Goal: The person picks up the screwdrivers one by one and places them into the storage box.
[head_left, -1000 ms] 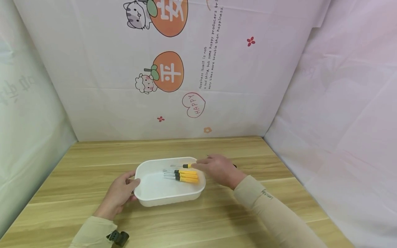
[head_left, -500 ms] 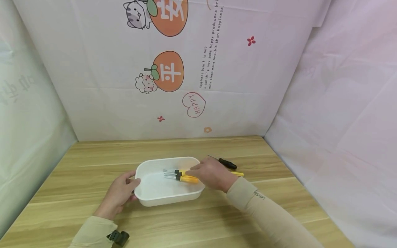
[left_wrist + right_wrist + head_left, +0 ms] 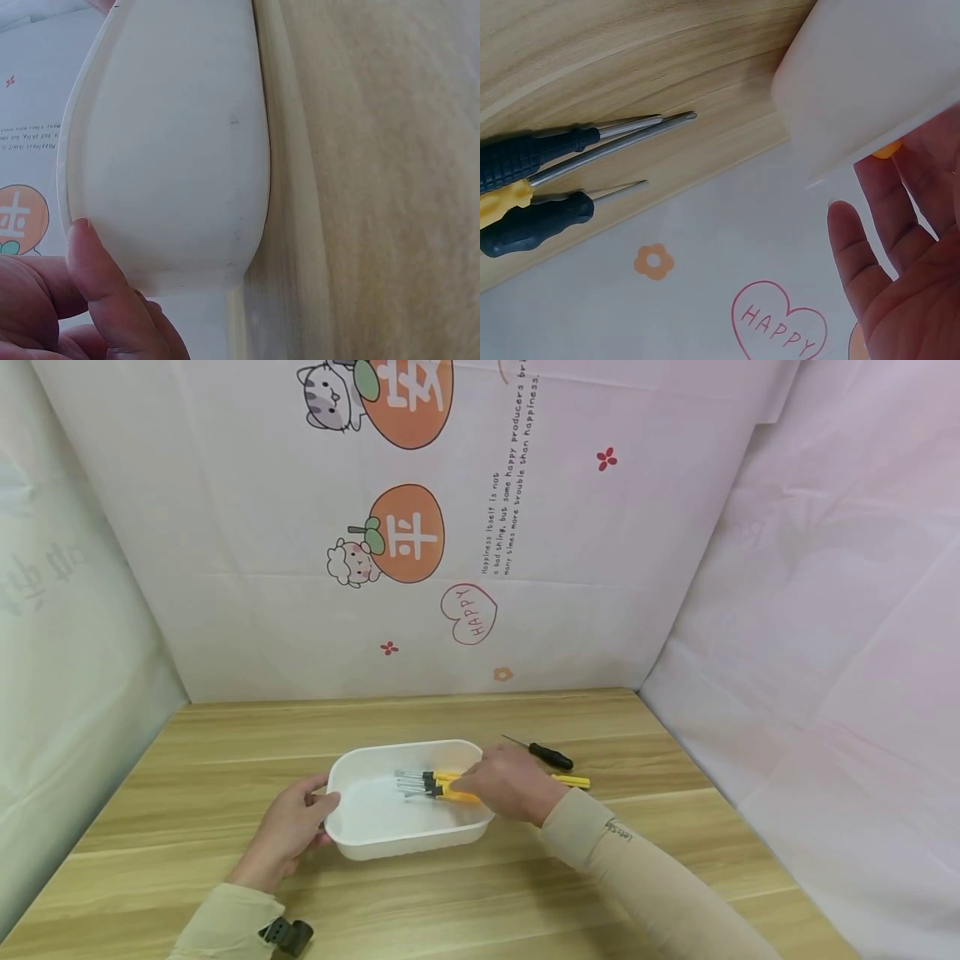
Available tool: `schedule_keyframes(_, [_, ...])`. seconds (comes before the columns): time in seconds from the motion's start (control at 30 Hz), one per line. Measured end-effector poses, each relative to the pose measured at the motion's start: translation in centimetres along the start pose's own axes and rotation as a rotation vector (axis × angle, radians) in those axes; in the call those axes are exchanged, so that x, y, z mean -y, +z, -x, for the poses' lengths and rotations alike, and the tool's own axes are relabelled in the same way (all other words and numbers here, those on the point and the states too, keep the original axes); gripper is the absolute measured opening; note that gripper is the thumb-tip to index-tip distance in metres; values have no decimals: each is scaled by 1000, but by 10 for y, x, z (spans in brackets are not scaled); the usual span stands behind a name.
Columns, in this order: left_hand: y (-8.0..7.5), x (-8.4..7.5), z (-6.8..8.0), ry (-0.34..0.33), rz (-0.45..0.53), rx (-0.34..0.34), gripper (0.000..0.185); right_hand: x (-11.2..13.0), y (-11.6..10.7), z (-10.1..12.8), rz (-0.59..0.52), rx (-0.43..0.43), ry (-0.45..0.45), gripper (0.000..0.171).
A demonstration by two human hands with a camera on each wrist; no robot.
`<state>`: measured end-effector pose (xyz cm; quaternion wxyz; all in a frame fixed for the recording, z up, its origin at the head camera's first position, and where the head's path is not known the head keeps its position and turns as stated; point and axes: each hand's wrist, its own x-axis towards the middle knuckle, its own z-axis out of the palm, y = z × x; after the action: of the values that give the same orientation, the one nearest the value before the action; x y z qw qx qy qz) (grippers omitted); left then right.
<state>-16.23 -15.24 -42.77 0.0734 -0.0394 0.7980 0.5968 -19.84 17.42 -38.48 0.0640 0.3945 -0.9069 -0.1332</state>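
Note:
A white plastic basin (image 3: pixel 367 814) sits on the table, tilted little or not at all. Its left end is gripped by my left hand (image 3: pixel 292 827), thumb over the rim and fingers beneath, also visible in the left wrist view. Several screwdrivers (image 3: pixel 446 776) with yellow handles and black collars lie inside, their shafts pointing left. My right hand (image 3: pixel 510 781) reaches over the right end, its fingers on the nearest handle. In the right wrist view an orange-yellow handle end (image 3: pixel 889 150) shows beside the fingers; the thumb is hidden there.
On the wooden table right of the basin lie a small black-handled screwdriver (image 3: pixel 551 756) and a yellow-handled screwdriver (image 3: pixel 573 782). The right wrist view adds a ribbed dark-handled screwdriver (image 3: pixel 510 161) alongside. Printed white sheets (image 3: pixel 562 635) stand around the table.
My right hand has left the far screwdriver and come down onto the group of handles. The nearest screwdriver has shifted slightly. My left hand and the basin stay put.

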Motion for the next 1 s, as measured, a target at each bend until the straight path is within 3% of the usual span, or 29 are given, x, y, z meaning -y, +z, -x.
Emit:
schedule_keyframes(0.3, [0,0,1,1,-1,-2,57,4,-1,-4,-19,96,47,41])
schedule_keyframes(1.0, [0,0,1,1,0,-6,57,5,0,-8,38,114,43,39])
